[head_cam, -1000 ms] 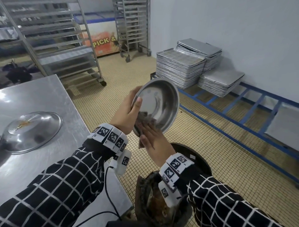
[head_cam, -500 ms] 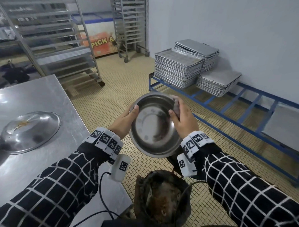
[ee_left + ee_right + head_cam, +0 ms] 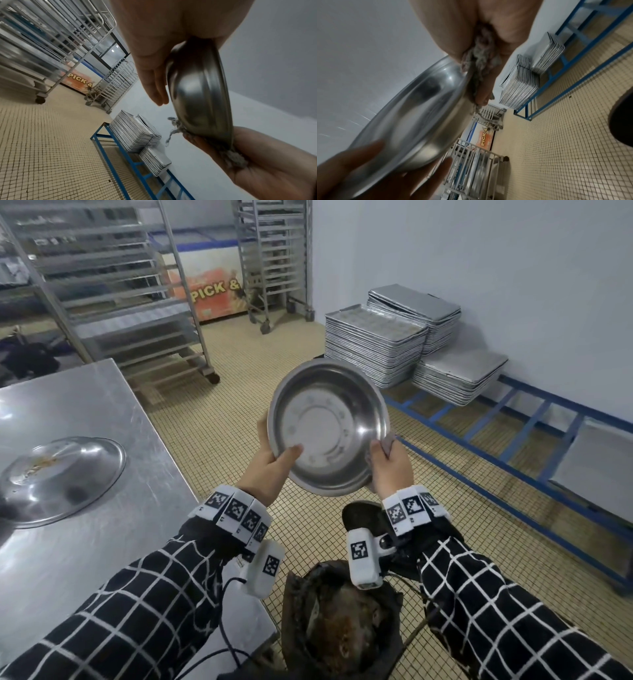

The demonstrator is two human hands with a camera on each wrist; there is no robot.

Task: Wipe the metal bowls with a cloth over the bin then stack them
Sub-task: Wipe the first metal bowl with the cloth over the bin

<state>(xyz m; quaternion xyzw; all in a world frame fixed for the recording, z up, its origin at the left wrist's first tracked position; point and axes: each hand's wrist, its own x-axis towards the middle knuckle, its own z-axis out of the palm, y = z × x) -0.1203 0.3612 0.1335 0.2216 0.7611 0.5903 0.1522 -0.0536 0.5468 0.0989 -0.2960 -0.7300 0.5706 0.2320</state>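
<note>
Now holding the bowl (image 3: 325,433) up in the air with both hands, off the desk (image 3: 85,405) and above the bin (image 3: 342,628) on the floor. Seems a little ahead of the bin, not right over it. Kept there most likely so that any bits drop into the bin and not onto the tiles.

Tipped with the inside toward the head camera, probably to check for dirt. Looks shiny inside, with no crumbs to see.

Grasped at the near left rim by the left grip (image 3: 270,467), thumb inside and fingers laid flat along the back. Done that way, at a guess, to keep the bowl from turning while being rubbed.

Pinched at the right rim by the right grip (image 3: 387,467), with the cloth (image 3: 388,441) squeezed between fingers and metal. Folded over the edge there, with some threads hanging loose behind. Probably meant for rubbing the rim and the outside wall.

Seems close to done with this one. Next, most likely, setting it down on the desk to start the stack.

Also on the desk, far to the left: a second bowl (image 3: 61,477), lying upside down with brown smears on its back. Probably the next one to wipe.

Best to hold tight, since smooth metal slips easily. Best also to keep the dirty cloth away from the clean inside.
</note>
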